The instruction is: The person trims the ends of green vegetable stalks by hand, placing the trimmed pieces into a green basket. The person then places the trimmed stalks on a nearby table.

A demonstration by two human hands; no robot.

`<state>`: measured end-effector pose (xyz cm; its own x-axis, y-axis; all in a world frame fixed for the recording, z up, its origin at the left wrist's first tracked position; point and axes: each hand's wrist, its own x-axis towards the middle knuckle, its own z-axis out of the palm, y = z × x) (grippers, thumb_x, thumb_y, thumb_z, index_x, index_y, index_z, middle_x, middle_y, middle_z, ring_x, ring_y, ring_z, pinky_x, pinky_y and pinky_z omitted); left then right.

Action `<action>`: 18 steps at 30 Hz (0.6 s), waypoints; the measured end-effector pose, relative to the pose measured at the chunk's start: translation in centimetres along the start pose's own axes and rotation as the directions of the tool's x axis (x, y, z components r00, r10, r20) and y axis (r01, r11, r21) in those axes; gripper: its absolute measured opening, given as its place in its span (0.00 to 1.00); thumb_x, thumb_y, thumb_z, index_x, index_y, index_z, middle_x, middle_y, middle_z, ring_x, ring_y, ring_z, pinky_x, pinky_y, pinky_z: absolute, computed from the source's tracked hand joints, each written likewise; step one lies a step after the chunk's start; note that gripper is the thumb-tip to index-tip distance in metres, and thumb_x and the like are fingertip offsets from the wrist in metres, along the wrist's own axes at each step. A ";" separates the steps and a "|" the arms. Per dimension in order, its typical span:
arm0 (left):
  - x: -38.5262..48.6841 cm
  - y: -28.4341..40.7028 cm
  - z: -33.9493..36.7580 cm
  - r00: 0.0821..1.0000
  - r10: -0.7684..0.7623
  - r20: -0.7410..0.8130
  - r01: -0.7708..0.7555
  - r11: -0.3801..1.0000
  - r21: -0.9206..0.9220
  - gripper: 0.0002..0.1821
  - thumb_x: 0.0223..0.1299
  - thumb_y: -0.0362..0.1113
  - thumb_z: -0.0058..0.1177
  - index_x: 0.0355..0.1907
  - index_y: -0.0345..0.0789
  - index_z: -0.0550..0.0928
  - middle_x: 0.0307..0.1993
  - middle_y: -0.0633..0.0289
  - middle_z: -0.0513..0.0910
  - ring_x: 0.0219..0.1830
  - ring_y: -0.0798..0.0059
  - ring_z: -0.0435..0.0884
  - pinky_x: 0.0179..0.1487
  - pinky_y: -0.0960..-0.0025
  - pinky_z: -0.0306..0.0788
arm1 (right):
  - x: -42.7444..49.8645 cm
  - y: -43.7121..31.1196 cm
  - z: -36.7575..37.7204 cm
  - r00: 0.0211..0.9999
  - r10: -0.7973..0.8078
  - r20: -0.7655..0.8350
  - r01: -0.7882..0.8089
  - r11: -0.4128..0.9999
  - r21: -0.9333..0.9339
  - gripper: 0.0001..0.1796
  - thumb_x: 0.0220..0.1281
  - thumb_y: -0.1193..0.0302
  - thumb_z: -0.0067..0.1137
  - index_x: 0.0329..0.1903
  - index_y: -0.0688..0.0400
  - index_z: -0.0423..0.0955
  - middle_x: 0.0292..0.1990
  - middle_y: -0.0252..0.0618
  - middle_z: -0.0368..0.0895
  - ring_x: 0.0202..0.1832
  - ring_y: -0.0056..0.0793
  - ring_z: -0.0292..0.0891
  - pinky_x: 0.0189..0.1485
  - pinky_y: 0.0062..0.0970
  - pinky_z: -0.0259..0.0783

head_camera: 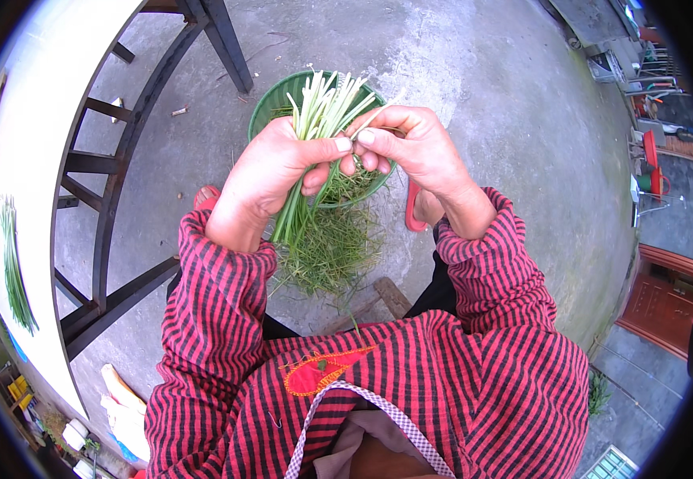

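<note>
My left hand (pixel 280 161) is closed around a bunch of long green stalks (pixel 328 111) with pale white ends pointing away from me. Close against it, my right hand (pixel 415 143) pinches a thin pale stalk (pixel 373 120) between thumb and fingers. Below both hands stands a green plastic basket (pixel 262 106) with loose green trimmings in it. A heap of green leaf scraps (pixel 331 254) lies on the concrete floor on my side of the basket.
At the left is a white tabletop (pixel 29 149) on a dark metal frame (pixel 134 132), with another bundle of green stalks (pixel 17 269) on it. A piece of wood (pixel 392 297) lies near my lap. Tools and red containers (pixel 651 149) stand far right.
</note>
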<state>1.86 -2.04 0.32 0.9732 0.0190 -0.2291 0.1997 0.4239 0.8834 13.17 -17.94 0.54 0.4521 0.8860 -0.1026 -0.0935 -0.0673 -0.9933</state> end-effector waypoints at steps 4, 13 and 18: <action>0.0 0.3 -0.2 0.996 -0.013 0.090 0.016 0.999 -0.029 0.09 0.58 0.34 0.52 0.38 0.31 0.80 0.24 0.64 0.80 0.16 0.88 0.68 0.17 0.84 0.57 | -0.1 -0.3 -0.5 0.997 -0.031 0.067 0.032 0.999 -0.015 0.08 0.64 0.72 0.51 0.39 0.63 0.78 0.27 0.32 0.80 0.26 0.11 0.71 0.26 0.12 0.67; -0.2 0.5 0.1 0.997 -0.061 0.044 0.063 0.997 -0.033 0.08 0.58 0.34 0.54 0.37 0.32 0.77 0.23 0.65 0.77 0.13 0.90 0.65 0.15 0.85 0.55 | -0.3 0.2 -1.0 0.987 -0.131 -0.091 0.117 0.983 -0.140 0.08 0.62 0.73 0.52 0.39 0.64 0.77 0.27 0.32 0.79 0.26 0.14 0.73 0.27 0.14 0.68; -0.1 0.4 -0.2 0.996 -0.088 0.007 0.088 0.995 -0.052 0.05 0.56 0.33 0.55 0.32 0.33 0.78 0.21 0.65 0.78 0.13 0.87 0.66 0.16 0.82 0.57 | 0.1 0.1 -3.3 0.947 -0.167 -0.275 0.171 0.985 -0.009 0.08 0.64 0.74 0.49 0.40 0.63 0.76 0.28 0.34 0.79 0.27 0.17 0.73 0.28 0.16 0.68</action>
<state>1.85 -1.67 0.56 0.9528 -0.0249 -0.3025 0.2782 0.4701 0.8376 16.16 -19.38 0.25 0.6874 0.7242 0.0542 -0.0066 0.0809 -0.9967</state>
